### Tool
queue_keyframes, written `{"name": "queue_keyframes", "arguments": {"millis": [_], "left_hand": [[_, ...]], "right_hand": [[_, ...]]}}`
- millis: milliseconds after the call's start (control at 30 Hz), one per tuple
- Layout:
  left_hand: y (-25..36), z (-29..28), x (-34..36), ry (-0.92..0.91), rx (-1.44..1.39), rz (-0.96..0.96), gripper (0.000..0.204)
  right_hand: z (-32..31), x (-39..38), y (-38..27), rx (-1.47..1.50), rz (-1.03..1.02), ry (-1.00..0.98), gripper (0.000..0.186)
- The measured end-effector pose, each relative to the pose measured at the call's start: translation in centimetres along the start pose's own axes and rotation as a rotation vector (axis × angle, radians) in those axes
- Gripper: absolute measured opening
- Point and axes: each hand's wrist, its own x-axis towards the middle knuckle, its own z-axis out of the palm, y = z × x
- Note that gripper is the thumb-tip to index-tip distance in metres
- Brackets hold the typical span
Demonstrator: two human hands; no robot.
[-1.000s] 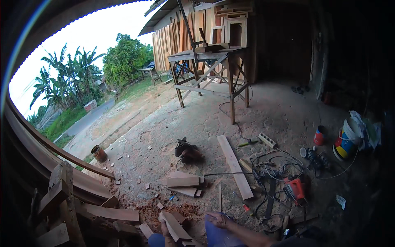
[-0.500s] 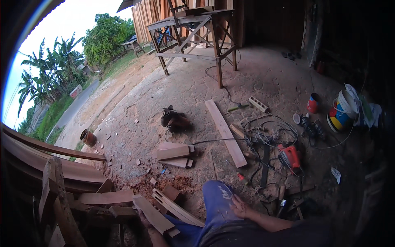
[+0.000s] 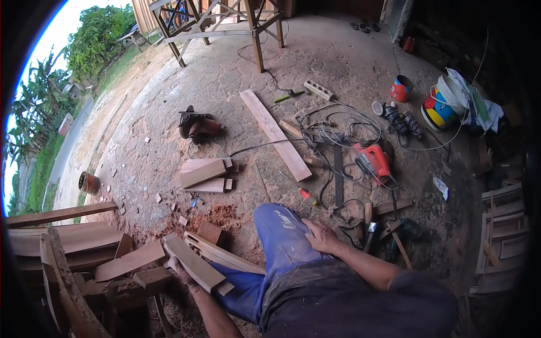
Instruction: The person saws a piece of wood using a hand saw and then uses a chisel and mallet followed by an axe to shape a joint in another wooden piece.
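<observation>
My left hand (image 3: 179,271) is closed on a short planed wooden board (image 3: 194,262), which lies slantwise over my left leg. Part of the hand is hidden behind the board. Beside it rests a grooved wooden piece (image 3: 222,253) with a long slot, and a darker wood block (image 3: 211,231) sits just beyond that. My right hand (image 3: 321,235) lies on my right thigh, its fingers stretched over the blue trouser cloth (image 3: 279,231), holding nothing.
Stacked wood pieces (image 3: 205,174), a circular saw (image 3: 198,127) and a long plank (image 3: 275,135) lie ahead. Tangled cables surround a red power tool (image 3: 374,162) at right, near a hammer (image 3: 370,236). Timbers (image 3: 67,239) crowd the left; a wooden trestle (image 3: 253,36) stands far off.
My view has turned down and to the right, so the floor and tools appear farther up and left. Both hands keep their places, the left on the board, the right on the thigh.
</observation>
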Motion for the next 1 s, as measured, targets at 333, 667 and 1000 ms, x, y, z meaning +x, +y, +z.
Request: {"name": "queue_keyframes", "arguments": {"millis": [333, 667, 1000], "left_hand": [[4.3, 5.1, -5.8, 0.096, -0.255, 0.041, 0.062], [3.9, 11.6, -13.0, 0.163, -0.788, 0.008, 0.070], [-1.5, 12.9, -15.0, 0.315, -0.671, -0.219, 0.072]], "right_hand": [[4.0, 9.9, -11.8, -0.492, -0.232, -0.556, 0.078], [2.0, 5.3, -19.3, -0.696, -0.723, -0.766, 0.046], [-4.1, 4.3, -18.4, -0.584, -0.205, -0.884, 0.044]]}}
